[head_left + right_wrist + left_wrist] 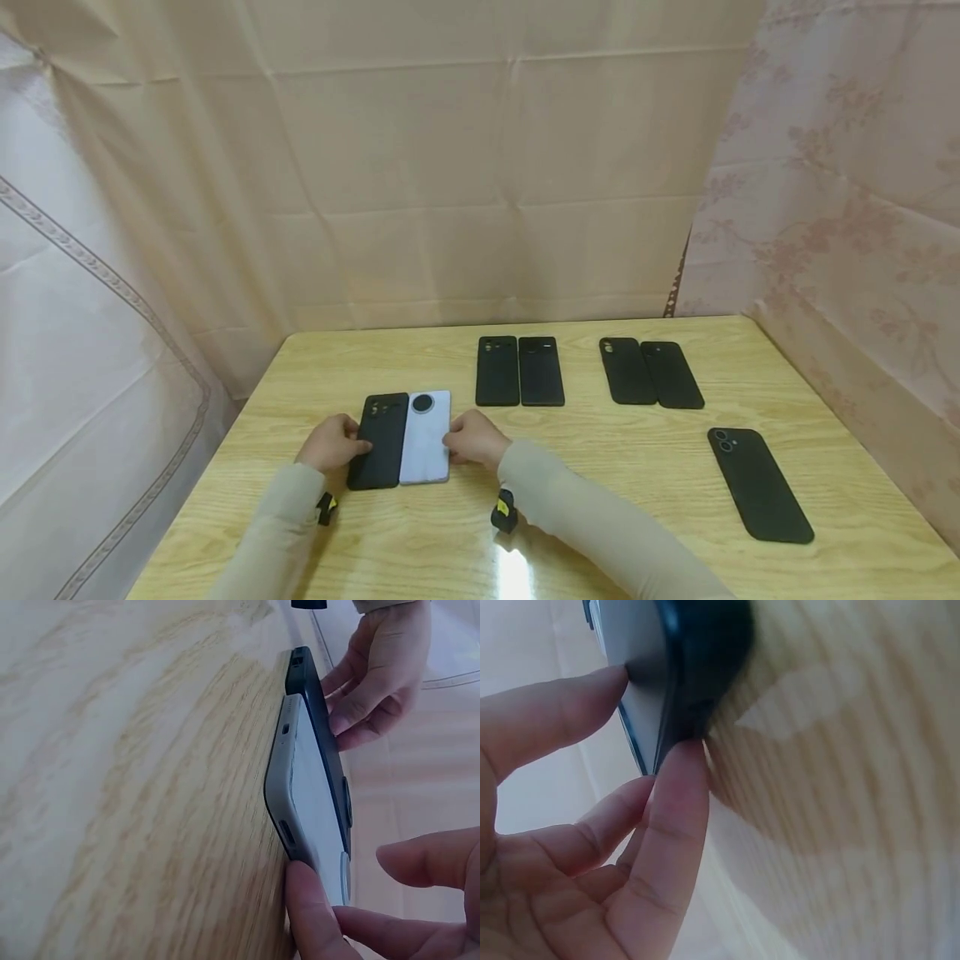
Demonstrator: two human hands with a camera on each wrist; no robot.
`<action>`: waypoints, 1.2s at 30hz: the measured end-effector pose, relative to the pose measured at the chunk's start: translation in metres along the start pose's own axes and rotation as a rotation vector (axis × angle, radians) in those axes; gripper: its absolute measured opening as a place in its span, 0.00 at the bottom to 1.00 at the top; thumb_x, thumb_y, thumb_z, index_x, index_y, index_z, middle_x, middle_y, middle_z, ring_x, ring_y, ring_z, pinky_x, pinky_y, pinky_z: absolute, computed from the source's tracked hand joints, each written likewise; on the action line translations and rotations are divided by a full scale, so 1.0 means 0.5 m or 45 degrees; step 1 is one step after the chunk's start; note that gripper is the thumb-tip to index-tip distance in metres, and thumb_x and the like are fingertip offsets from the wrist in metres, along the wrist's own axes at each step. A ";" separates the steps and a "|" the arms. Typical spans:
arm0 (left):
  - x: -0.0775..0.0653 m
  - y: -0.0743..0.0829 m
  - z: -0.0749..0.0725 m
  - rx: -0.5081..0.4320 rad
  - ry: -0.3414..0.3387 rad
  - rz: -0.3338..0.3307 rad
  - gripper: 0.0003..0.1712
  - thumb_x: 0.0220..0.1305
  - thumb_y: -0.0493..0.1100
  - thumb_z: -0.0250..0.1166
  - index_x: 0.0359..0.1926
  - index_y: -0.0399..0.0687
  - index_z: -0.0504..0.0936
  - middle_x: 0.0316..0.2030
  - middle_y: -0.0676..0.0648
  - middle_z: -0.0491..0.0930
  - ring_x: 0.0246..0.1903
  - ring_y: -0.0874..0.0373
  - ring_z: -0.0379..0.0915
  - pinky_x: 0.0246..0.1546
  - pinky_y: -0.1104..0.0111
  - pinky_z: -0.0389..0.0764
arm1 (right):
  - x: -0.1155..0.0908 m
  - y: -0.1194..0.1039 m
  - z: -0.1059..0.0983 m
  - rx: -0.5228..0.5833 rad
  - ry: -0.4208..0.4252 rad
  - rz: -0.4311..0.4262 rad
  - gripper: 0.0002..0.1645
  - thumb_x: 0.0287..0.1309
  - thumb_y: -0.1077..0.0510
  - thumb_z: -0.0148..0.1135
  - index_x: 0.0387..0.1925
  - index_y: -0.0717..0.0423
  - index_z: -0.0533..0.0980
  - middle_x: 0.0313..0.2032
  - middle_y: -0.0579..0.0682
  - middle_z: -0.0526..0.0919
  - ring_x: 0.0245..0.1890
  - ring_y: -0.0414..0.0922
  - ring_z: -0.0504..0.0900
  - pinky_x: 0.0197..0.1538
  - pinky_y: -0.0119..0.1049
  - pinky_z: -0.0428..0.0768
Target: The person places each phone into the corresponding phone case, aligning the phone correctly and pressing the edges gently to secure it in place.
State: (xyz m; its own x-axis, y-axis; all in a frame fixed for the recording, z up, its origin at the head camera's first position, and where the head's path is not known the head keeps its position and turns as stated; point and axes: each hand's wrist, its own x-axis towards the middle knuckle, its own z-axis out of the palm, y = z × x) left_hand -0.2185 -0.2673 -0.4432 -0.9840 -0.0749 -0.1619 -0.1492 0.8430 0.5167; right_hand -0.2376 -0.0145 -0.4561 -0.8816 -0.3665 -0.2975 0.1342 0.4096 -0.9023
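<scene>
Left grip (332, 443): pinched one black case (379, 448), contents unclear. Right grip (477, 438): loosely touched one white phone (425, 446) alongside. Tabletop (600, 492) also carried two black phone-shaped pairs (497, 375) behind, one black phone (761, 487) rightward.

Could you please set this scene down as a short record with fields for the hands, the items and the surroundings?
Left hand: left hand grips the left edge of a black phone or case, thumb on its upper face
Right hand: right hand touches the right edge of a white phone with its fingers, thumb raised clear
Arrangement: those two lie side by side
Back middle: black pair
Back right: another black pair
Front right: lone black item with two lenses
Surface: wood-grain table
Backdrop: beige cloth
</scene>
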 end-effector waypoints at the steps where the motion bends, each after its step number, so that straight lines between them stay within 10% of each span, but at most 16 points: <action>1: -0.002 0.000 0.001 -0.005 -0.003 -0.003 0.22 0.54 0.41 0.71 0.44 0.28 0.77 0.33 0.42 0.76 0.34 0.50 0.72 0.36 0.59 0.76 | -0.001 0.001 -0.001 0.005 0.010 0.003 0.13 0.61 0.66 0.58 0.43 0.73 0.80 0.44 0.61 0.83 0.39 0.49 0.87 0.41 0.37 0.86; 17: -0.029 0.016 0.019 -0.087 -0.078 -0.012 0.32 0.55 0.39 0.70 0.57 0.26 0.73 0.39 0.38 0.80 0.35 0.53 0.75 0.32 0.63 0.78 | -0.028 0.021 -0.023 0.004 0.000 -0.001 0.21 0.58 0.68 0.58 0.52 0.77 0.75 0.46 0.64 0.82 0.40 0.48 0.85 0.43 0.38 0.86; 36: -0.061 0.057 0.067 -0.252 -0.083 0.106 0.24 0.51 0.33 0.72 0.49 0.29 0.75 0.28 0.46 0.72 0.24 0.58 0.72 0.23 0.67 0.74 | -0.090 0.061 -0.075 0.054 -0.027 -0.013 0.30 0.57 0.67 0.61 0.59 0.77 0.67 0.38 0.58 0.78 0.33 0.45 0.85 0.39 0.38 0.87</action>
State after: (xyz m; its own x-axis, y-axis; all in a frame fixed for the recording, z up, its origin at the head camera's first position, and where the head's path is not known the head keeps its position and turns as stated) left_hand -0.1897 -0.2232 -0.4515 -0.9863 0.0307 -0.1620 -0.0899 0.7235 0.6845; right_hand -0.2110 0.0459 -0.4583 -0.8731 -0.3886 -0.2943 0.1445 0.3701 -0.9177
